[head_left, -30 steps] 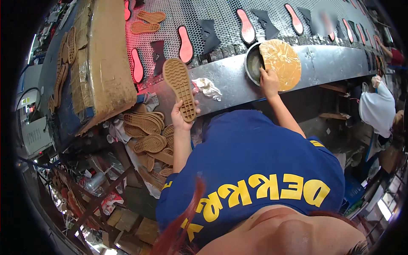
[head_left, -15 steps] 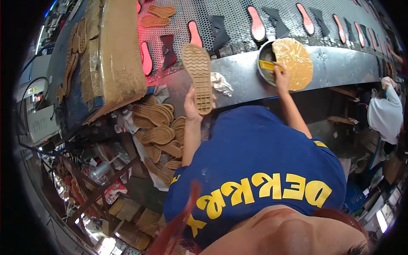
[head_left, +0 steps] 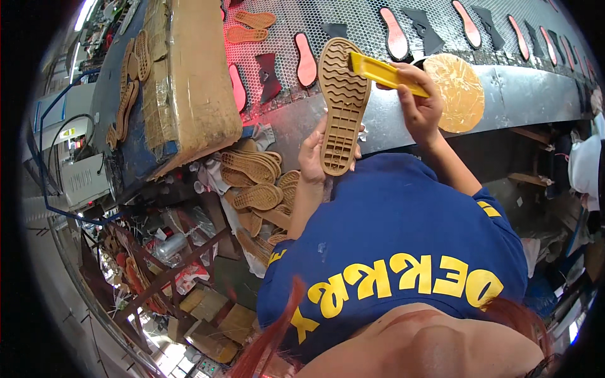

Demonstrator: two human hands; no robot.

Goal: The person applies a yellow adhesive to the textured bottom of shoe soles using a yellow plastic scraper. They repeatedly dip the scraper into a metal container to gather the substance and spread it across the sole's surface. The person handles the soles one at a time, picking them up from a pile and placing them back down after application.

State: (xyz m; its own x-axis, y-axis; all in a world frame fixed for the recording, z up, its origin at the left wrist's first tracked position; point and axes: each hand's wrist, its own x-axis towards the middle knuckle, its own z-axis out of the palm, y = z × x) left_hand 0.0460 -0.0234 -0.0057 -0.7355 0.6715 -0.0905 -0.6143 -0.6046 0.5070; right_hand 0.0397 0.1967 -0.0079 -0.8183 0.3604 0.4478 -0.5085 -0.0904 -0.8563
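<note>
Head view is showing the person's left hand (head_left: 313, 150) gripping a tan rubber shoe sole (head_left: 342, 104) by its heel end, with the fingers closed around the lower edge and the tread pattern facing the camera. That sole is standing nearly upright, its toe end pointing toward the perforated conveyor belt (head_left: 365, 19) above it. The right hand (head_left: 419, 104) is closing around a yellow brush handle (head_left: 381, 71), which is lying across the upper right edge of the sole and touching it. Just beside the right hand, a round tan-coated pot (head_left: 459, 91) is sitting on the grey metal desk (head_left: 529, 94). Pink insoles (head_left: 306, 60) and dark upper pieces (head_left: 266, 77) are lying in rows on the belt, well apart from the held sole. A worn cardboard box (head_left: 192, 82) is resting to the left of the belt. Below it, a heap of further tan soles (head_left: 252, 179) is lying near the left forearm. The person is wearing a blue shirt (head_left: 403, 233) with yellow lettering.
</note>
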